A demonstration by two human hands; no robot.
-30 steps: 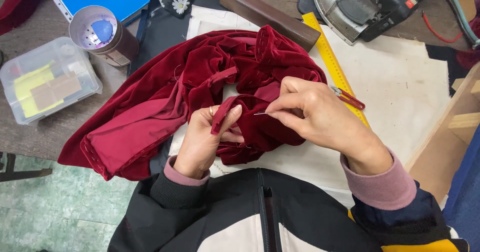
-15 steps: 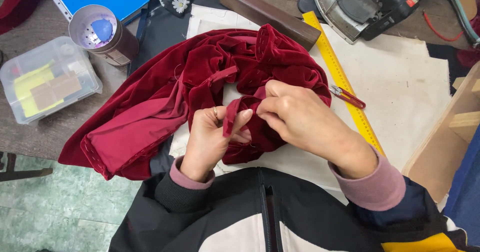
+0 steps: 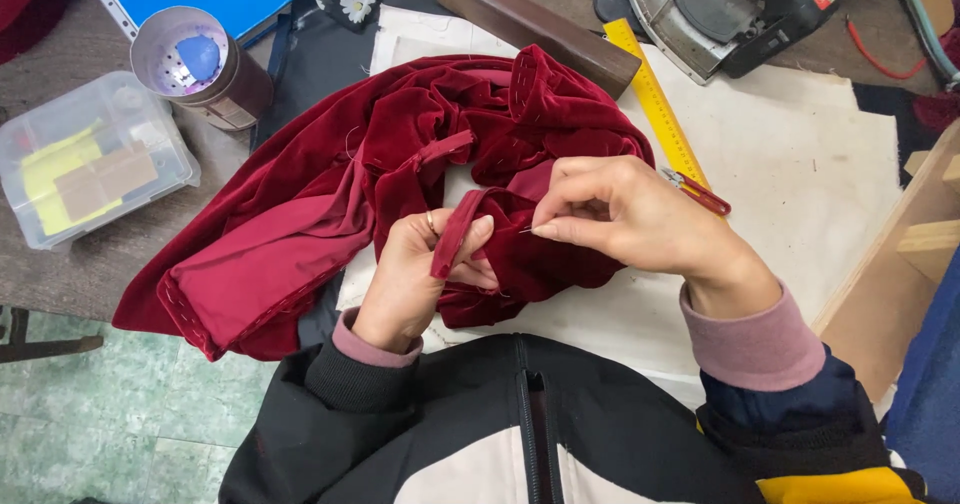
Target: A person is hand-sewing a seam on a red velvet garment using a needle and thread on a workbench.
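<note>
The left hand [image 3: 415,279] pinches a thin strap [image 3: 455,234] of the red velvet cloth [image 3: 400,164], while the right hand [image 3: 640,214] pinches a small needle [image 3: 527,230] beside it.

The person wears a black jacket with a dark zip down the front, pale cream panels either side of it, and a yellow patch low on the right arm. Dusty pink ribbed cuffs show at both wrists under the dark sleeves. The left hand [image 3: 415,274] carries what looks like a thin ring; the right hand [image 3: 640,219] is bare.
</note>
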